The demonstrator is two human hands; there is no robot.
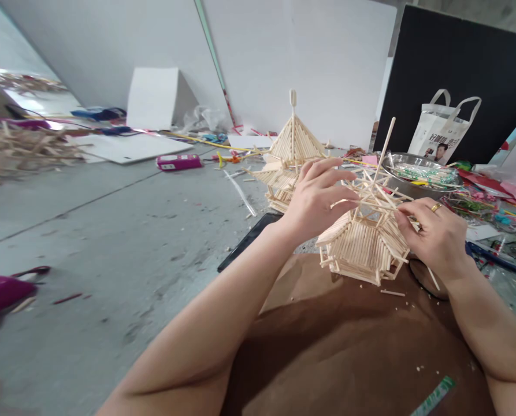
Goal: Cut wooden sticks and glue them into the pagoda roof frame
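Observation:
A small pagoda-like model of thin wooden sticks stands before me, with a sloped roof and a loose lattice of sticks on top. One longer stick rises slanting from that lattice. At the upper left of the model is my left hand, fingers apart and stretched over the lattice; its thumb is hidden. My right hand wears a ring and pinches the end of a thin wooden stick at the model's right. Another stick shows below that hand. Behind my left hand is a finished-looking pointed stick roof.
A metal bowl with wrapped sticks stands back right, before a white tote bag. A dark flat object lies under my left forearm. Purple tools are left. Brown cloth covers the near area; scraps litter the right.

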